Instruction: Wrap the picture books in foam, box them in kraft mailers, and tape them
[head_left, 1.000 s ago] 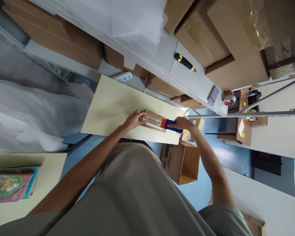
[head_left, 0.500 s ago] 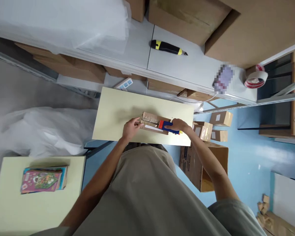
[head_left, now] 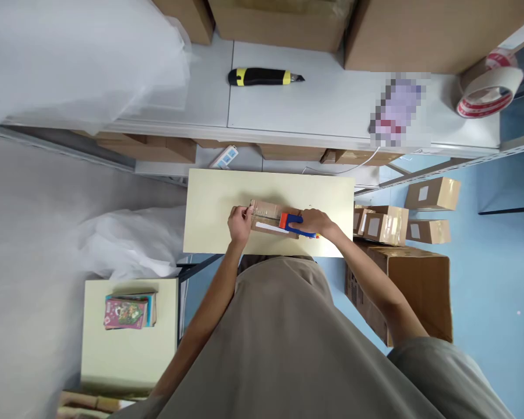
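Observation:
A small brown cardboard box [head_left: 268, 210] with a white strip on it lies on the pale yellow table [head_left: 209, 233]. At its left end my left hand [head_left: 240, 223] is closed, thumb and fingers pinching the box's edge. My right hand [head_left: 315, 222] is wrapped around a blue tool with an orange-red end [head_left: 297, 223], whose exact kind I cannot make out. The orange-red end rests over the right part of the box, near a dark line along its top. A bit of yellow shows at the tool's other end, past my fingers.
Beyond the table, a shelf [head_left: 157, 123] carries a black and yellow utility knife [head_left: 262, 76], a blurred-out phone [head_left: 397, 110], tape rolls [head_left: 491, 92] and large boxes. Books [head_left: 128, 311] lie on a side table. White plastic wrap [head_left: 131, 238] hangs left; an open carton [head_left: 419, 291] stands right.
The camera view has shifted and turned slightly. My left hand has become more upright at the box's left end. The blue tool has moved slightly left along the box.

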`<state>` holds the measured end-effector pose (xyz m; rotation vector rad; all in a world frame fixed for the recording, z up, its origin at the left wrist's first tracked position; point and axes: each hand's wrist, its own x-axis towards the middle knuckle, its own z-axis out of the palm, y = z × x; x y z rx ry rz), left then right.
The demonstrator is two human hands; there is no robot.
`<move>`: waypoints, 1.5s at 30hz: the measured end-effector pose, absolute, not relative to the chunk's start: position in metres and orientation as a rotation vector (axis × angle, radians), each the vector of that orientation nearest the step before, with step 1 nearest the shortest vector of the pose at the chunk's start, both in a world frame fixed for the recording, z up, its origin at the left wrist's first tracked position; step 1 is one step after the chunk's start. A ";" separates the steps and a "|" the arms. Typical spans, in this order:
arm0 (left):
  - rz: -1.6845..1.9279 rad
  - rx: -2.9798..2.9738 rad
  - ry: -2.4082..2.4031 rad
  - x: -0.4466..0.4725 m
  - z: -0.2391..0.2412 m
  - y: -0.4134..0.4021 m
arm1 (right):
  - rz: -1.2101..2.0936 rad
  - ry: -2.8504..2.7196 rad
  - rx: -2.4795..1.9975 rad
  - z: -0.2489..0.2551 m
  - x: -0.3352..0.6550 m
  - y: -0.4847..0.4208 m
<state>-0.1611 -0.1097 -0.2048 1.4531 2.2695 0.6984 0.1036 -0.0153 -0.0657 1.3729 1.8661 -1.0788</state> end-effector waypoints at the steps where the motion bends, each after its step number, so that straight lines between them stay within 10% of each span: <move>1: 0.711 1.443 2.274 -0.159 -0.206 -0.110 | -1.085 1.869 1.369 -0.065 0.105 -0.015; 45: 0.674 1.382 2.261 -0.159 -0.207 -0.126 | -1.532 1.634 1.578 -0.024 0.241 -0.088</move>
